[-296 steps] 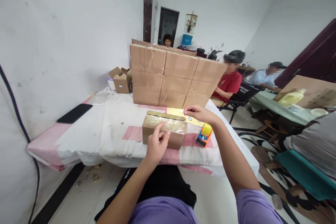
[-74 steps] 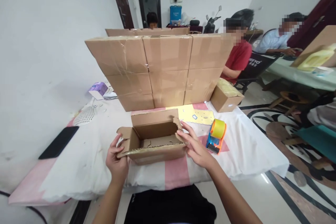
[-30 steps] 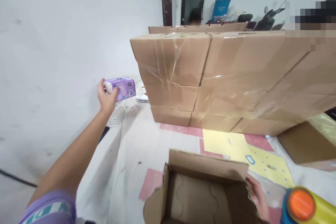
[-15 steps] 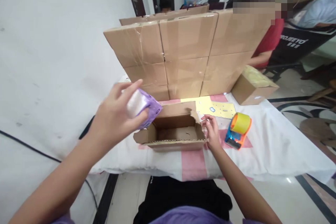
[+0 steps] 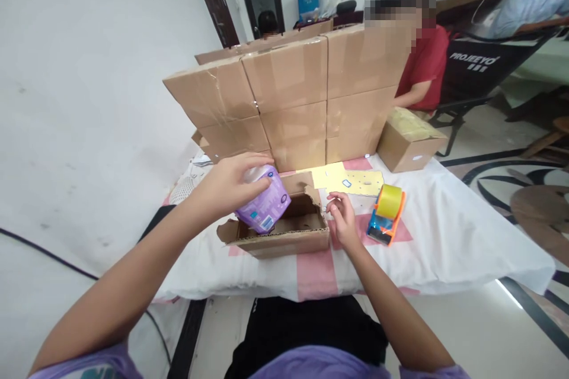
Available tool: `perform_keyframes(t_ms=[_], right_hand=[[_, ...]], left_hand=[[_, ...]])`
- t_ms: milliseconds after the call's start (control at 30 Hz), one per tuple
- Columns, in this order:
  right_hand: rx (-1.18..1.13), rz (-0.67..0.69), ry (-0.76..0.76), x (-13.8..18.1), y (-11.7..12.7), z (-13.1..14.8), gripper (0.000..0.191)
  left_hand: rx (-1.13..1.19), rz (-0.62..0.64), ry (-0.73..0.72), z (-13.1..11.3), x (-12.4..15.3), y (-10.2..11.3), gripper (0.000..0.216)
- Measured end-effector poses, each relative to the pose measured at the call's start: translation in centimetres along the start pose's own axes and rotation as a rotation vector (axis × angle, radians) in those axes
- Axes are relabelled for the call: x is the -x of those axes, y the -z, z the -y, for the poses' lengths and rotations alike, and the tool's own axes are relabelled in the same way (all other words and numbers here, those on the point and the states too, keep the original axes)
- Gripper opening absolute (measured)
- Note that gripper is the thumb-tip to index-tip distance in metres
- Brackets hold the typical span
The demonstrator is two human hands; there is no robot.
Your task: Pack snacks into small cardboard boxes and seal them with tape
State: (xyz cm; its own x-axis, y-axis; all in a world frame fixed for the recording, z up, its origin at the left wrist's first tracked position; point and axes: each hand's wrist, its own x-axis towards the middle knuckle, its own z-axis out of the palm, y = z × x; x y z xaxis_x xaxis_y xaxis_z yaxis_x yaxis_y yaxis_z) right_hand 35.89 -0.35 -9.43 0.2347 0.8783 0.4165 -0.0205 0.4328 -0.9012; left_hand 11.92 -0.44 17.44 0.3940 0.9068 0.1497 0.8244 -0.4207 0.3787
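My left hand (image 5: 242,183) grips a purple plastic-wrapped pack (image 5: 267,204) with printed labels and a barcode. The pack is tilted, its lower end at the left part of the opening of a cardboard box (image 5: 288,244). This box stands open on the table, with rough, torn-looking flap edges; the pack hides part of its inside. Beside the box's right end is my right hand (image 5: 343,219), fingers loosely bent and apart, holding nothing. Its fingertips are close to the right flap; whether they touch it I cannot tell.
Right of my right hand lies a tape dispenser (image 5: 386,216) with yellow tape. Yellow patterned sheets (image 5: 355,182) lie behind the box. A wall of stacked cartons (image 5: 293,106) stands at the back, a taped carton (image 5: 409,142) at its right. A person in red (image 5: 429,71) sits behind.
My left hand has carried the purple pack right and down to the box opening, turning its printed side toward me. My right hand stays beside the box. The camera view has shifted somewhat.
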Motion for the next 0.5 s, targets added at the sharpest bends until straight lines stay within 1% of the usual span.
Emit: perform_keyframes(t_ms=[167, 267, 333, 400, 500], right_hand=[[0.001, 0.023, 0.037, 0.1, 0.2, 0.0, 0.025], [-0.001, 0.027, 0.056, 0.2, 0.2, 0.0, 0.024], [0.005, 0.015, 0.057, 0.2, 0.1, 0.1, 0.023], [0.016, 0.001, 0.051, 0.3, 0.1, 0.3, 0.021], [0.045, -0.01, 0.036, 0.4, 0.0, 0.7, 0.019]], left_hand=[[0.035, -0.008, 0.082, 0.7, -0.8, -0.9, 0.043], [0.011, 0.01, 0.113, 1.0, -1.2, -1.1, 0.046], [-0.064, 0.051, 0.095, 0.9, -1.5, -1.4, 0.049], [-0.185, 0.103, 0.074, 0.4, -1.6, -1.9, 0.051], [-0.427, 0.151, 0.067, -1.4, -1.1, -3.6, 0.051]])
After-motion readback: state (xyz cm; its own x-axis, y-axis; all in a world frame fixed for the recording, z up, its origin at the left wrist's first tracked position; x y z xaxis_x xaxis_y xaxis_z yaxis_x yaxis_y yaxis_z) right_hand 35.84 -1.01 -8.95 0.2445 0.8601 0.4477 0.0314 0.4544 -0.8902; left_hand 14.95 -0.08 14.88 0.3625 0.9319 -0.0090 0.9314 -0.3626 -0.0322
